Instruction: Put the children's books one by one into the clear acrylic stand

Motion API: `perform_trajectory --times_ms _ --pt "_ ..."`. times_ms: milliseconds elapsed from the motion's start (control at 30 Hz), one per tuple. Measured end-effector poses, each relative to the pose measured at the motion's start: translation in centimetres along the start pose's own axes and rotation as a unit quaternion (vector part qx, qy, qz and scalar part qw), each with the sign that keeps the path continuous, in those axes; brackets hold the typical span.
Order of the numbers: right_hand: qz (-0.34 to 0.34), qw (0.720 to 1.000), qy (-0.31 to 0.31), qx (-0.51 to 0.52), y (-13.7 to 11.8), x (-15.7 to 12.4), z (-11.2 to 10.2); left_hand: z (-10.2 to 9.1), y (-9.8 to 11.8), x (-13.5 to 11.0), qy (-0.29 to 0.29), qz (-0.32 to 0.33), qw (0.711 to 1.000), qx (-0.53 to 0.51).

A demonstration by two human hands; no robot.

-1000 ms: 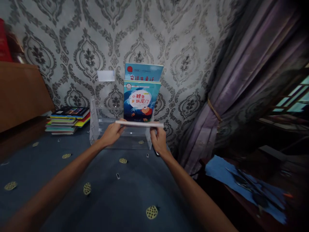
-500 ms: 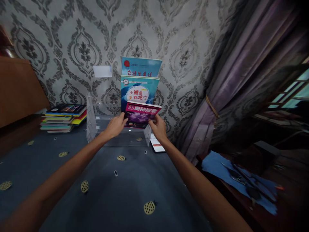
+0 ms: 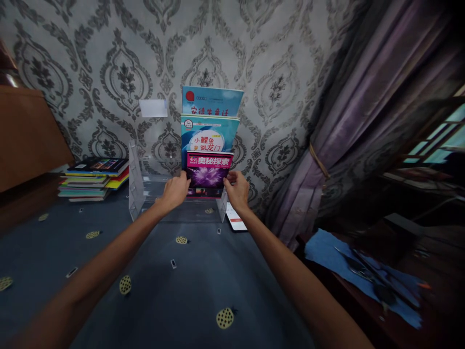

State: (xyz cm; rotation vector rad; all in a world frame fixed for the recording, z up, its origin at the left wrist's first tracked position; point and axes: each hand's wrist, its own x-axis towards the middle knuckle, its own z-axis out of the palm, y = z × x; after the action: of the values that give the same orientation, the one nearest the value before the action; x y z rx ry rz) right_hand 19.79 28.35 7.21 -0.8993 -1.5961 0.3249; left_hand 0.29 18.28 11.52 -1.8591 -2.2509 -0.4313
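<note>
A clear acrylic tiered rack (image 3: pixel 140 186) stands on a dark blue patterned cloth (image 3: pixel 174 295) against the wall. Two blue children's books (image 3: pixel 210 128) stand in its back tiers on the right side. A pink and purple magazine (image 3: pixel 209 172) stands upright in the front tier. My left hand (image 3: pixel 176 191) grips its left edge and my right hand (image 3: pixel 237 190) grips its right edge, fingers closed on it.
A stack of colourful books (image 3: pixel 95 178) lies left of the rack. A white phone (image 3: pixel 236 218) lies flat by the rack's right foot. A wooden headboard (image 3: pixel 29 135) is at far left, a purple curtain (image 3: pixel 363 121) at right, a blue cloth (image 3: pixel 359 271) with dark items below it.
The magazine was held flat and edge-on in front of the rack; it has been tilted upright and lowered into the front tier, both hands still on it.
</note>
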Motion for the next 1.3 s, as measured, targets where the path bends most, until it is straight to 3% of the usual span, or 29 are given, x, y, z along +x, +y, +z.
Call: perform_trajectory --times_ms 600,967,1067,1167,1300 --pt "-0.007 1.000 0.004 0.003 -0.2 -1.0 -0.6 -0.1 0.0 -1.0 -0.008 0.005 1.000 0.008" --pt "0.000 1.000 0.005 0.014 -0.2 -2.8 -1.3 0.1 -1.1 -2.4 0.014 0.069 0.997 -0.021" --pt "0.020 0.999 -0.015 0.021 -0.2 -3.2 -1.7 0.0 -2.6 -3.4 0.040 0.102 0.994 -0.023" --pt "0.040 0.998 -0.031 0.029 -0.4 -4.0 -2.2 -0.2 -5.9 -4.4 0.075 0.100 0.992 -0.016" --pt "0.070 0.996 -0.045 0.041 -0.8 -6.6 -2.4 -0.8 -13.0 -4.6 0.141 -0.014 0.990 0.007"
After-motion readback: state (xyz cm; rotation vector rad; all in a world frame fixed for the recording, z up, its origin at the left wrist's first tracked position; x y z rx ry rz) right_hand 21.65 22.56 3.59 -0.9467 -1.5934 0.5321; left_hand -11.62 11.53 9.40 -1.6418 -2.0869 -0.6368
